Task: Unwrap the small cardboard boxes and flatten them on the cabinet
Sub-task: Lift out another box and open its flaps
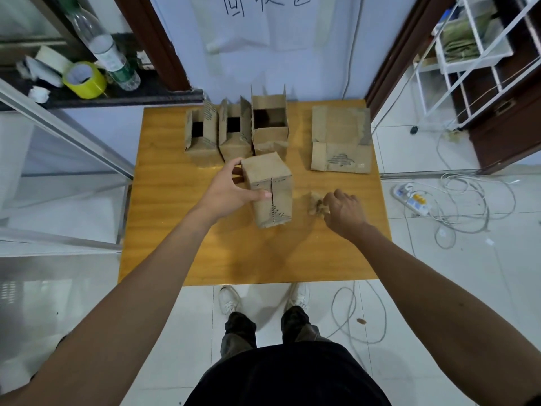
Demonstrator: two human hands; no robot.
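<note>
Head view, looking down on the bench [164, 230]: one box [341, 139] lies flattened at the far right, so that part of the job looks done. Three boxes stand in a row at the far edge, left [202, 133], middle [234, 130] and right [270, 124], each with its top flaps up and the inside dark, opened but not yet flattened. Nearer, a closed box [268, 189] stands with its centre seam showing. The left hand [231, 189] clamps it, thumb across the near face and fingers behind the far left corner. The right hand [344, 210] rests just right of it, fingers curled onto a crumpled brown scrap [315, 202], probably stripped tape. By my judgement, one box is finished, four are left, and the held one is in work.
</note>
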